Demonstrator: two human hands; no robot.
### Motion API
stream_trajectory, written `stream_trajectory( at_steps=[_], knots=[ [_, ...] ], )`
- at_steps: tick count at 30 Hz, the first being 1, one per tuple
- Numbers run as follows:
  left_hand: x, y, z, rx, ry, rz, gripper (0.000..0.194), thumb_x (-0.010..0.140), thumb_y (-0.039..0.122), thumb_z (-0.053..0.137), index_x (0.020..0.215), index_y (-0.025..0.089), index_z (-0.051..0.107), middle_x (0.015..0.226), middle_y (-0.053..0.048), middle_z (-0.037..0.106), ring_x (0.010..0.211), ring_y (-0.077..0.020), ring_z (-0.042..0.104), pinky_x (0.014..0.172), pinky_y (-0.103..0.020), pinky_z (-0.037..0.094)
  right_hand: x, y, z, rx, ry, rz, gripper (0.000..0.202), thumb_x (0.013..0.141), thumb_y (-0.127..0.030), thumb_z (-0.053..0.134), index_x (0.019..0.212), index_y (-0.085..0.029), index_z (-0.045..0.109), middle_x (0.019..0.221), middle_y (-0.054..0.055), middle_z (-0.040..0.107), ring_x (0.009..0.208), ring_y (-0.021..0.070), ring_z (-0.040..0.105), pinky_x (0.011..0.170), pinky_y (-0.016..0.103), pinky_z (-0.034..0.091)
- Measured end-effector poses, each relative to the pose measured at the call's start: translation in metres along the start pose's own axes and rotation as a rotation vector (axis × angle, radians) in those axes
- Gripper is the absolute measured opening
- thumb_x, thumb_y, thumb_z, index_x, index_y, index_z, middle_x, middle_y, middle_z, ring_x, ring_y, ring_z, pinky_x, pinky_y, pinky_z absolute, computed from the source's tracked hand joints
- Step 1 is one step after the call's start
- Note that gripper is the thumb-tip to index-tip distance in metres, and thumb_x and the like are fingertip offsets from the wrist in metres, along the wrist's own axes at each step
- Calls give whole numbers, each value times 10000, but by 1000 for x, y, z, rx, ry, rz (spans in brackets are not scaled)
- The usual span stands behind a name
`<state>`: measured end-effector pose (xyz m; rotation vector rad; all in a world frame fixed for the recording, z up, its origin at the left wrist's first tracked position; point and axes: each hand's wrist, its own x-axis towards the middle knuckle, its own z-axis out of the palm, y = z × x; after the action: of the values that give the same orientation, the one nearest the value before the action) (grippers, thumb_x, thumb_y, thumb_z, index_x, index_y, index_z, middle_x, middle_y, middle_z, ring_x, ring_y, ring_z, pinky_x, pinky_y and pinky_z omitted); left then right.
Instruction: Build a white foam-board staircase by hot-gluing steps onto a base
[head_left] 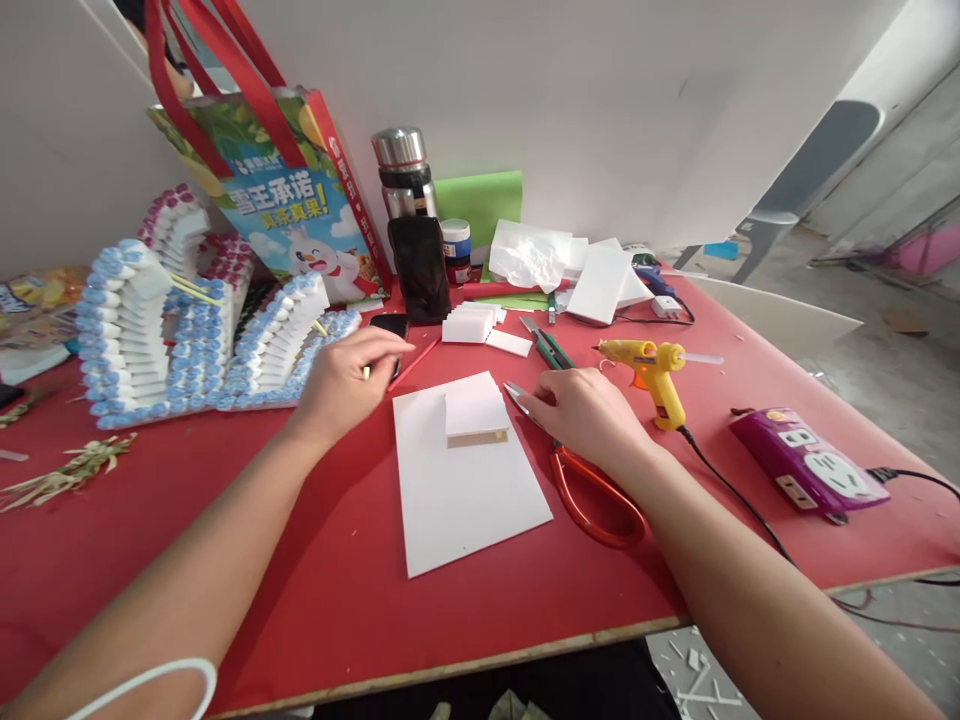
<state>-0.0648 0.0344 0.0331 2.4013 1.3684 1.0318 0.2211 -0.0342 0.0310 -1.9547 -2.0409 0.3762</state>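
My left hand (352,382) is closed in a pinch above the table, left of a white board (472,510). A tiny pale tip shows at its fingers; what it belongs to I cannot make out. On the board stands a small folded-looking white piece (476,412) with a tan strip along its lower edge. My right hand (589,410) is closed, its fingers curled over the middle of red-handled scissors (600,510). Whether it grips them or something else is hidden. Just beyond it lies a green utility knife (551,348).
Blue-and-white folded-paper models (135,340) stand left. A black phone (418,270) leans on a steel flask (401,165) by a gift bag (292,210). White pieces (471,325) lie behind the board. A yellow glue gun (652,375) and a purple power strip (810,460) trail cords right.
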Motion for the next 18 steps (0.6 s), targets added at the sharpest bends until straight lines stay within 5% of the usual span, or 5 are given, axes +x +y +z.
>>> stream_trajectory(
  at_steps=[2, 4, 7, 11, 18],
  knots=[
    [-7, -8, -17, 89, 177, -102, 280, 930, 251, 506, 1012, 159, 758, 1097, -72, 738, 1072, -189, 666, 977, -309, 506, -3, -2, -1, 5, -24, -13, 436, 899, -369, 556, 555, -211, 339, 514, -11, 395, 508, 130, 309, 505, 309, 174],
    [-15, -18, -32, 157, 236, -208, 287, 914, 275, 515, 1040, 157, 745, 1112, -71, 727, 927, -184, 670, 841, -308, 531, -6, -5, -3, 40, -59, -22, 474, 884, -370, 570, 544, -210, 281, 495, -24, 312, 494, 122, 240, 496, 313, 157],
    [-27, -27, -39, 245, 116, -360, 275, 870, 314, 557, 1013, 175, 746, 1015, -64, 746, 744, -184, 640, 723, -314, 490, -9, -7, -4, 90, -95, -35, 500, 878, -355, 570, 544, -205, 229, 496, -36, 232, 491, 116, 171, 490, 317, 143],
    [-35, -25, -24, 309, -121, -544, 235, 828, 433, 625, 856, 213, 705, 865, -53, 757, 766, -221, 674, 692, -300, 452, -8, -9, 1, 73, -94, -48, 481, 888, -342, 551, 542, -211, 243, 500, -35, 240, 497, 117, 173, 500, 313, 154],
    [-29, -25, -24, 452, -147, -519, 237, 879, 337, 531, 978, 192, 690, 932, -86, 764, 833, -240, 679, 710, -294, 452, -6, -8, 5, 79, -86, -56, 469, 882, -315, 541, 548, -210, 228, 511, -34, 236, 512, 125, 176, 504, 312, 150]
  ],
)
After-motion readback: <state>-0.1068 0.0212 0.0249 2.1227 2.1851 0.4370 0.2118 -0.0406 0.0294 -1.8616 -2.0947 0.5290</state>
